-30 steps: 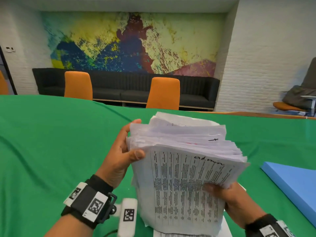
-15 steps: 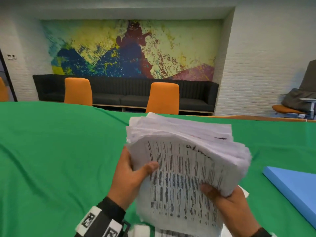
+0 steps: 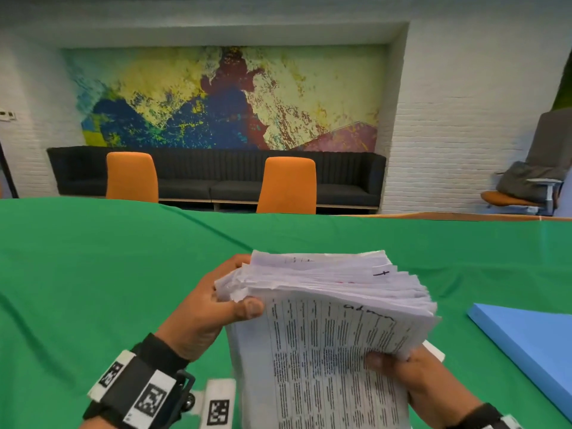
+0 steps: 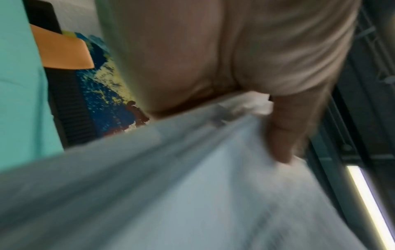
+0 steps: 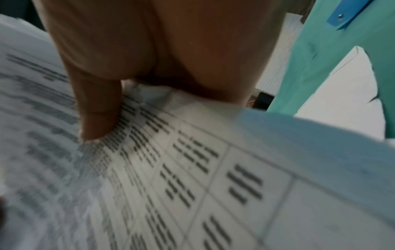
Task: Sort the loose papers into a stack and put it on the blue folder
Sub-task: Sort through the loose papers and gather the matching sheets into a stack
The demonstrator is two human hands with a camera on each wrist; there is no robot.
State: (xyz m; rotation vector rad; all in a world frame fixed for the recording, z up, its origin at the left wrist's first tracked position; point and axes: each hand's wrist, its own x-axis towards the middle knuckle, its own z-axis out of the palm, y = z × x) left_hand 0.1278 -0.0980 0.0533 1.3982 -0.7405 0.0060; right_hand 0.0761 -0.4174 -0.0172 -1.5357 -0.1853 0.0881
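Gripping one paper stack [image 3: 325, 320]: left hand [image 3: 201, 317], right hand [image 3: 424, 382].

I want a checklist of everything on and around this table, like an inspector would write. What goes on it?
Surface: green cloth covers the table, lightly creased.
Job's things: paper stack held upright above the cloth, top edges uneven; blue folder flat at the right; another sheet lies under the stack.
Clutter: nothing seen.
Hands: left hand grips the stack's upper left corner, thumb in front; right hand grips its right edge lower down.
Cables: nothing seen.
Surroundings: two orange chairs, dark sofa, mural, white brick wall.
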